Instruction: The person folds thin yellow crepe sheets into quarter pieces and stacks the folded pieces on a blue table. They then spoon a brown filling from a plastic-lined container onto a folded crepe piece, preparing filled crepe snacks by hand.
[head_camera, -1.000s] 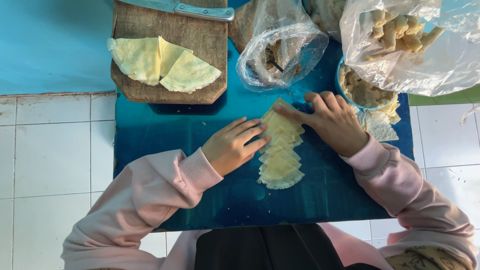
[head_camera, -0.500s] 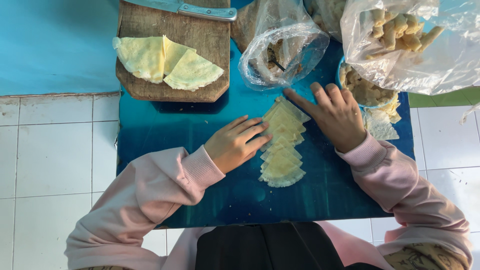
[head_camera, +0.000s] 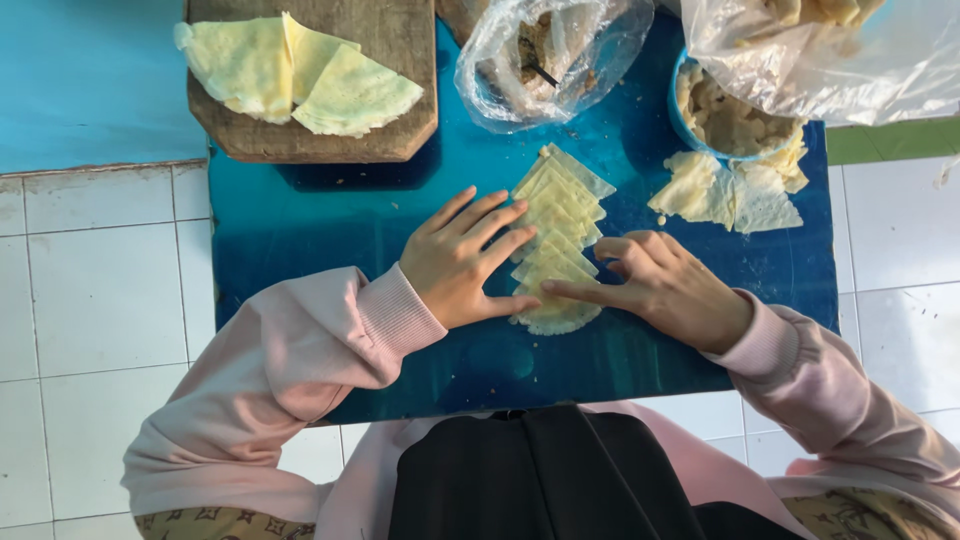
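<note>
A row of overlapping pale yellow pastry wrappers (head_camera: 555, 240) lies mid-desk on the blue desk (head_camera: 300, 240). The right hand (head_camera: 665, 288), earlier at the far end, is now drawn to the near end, forefinger extended; the left hand (head_camera: 465, 262) stays spread flat alongside.

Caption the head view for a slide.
Left hand and right hand press a fanned row of pale dough wrappers on a blue tabletop.
</note>
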